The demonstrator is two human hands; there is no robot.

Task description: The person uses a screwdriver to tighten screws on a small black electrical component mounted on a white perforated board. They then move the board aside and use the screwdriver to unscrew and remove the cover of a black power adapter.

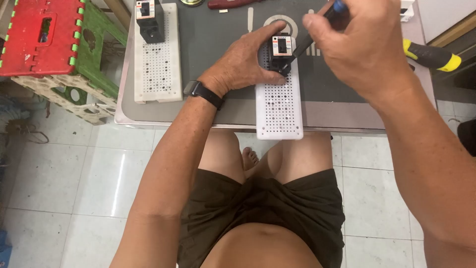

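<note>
A small black circuit breaker [281,49] sits at the far end of a white perforated board [279,106] that overhangs the table's near edge. My left hand [246,59] wraps around the breaker's left side and steadies it; a dark watch is on that wrist. My right hand [364,42] grips a screwdriver [310,39] with a blue handle tip and a dark shaft. The shaft slants down to the left and its tip meets the breaker's lower right corner.
A second white perforated board [157,59] with a black breaker [149,20] lies at the table's left. A yellow-and-black handled tool [432,54] rests at the right edge. Red and green plastic stools [49,44] stand left of the grey table [218,106]. White floor tiles lie below.
</note>
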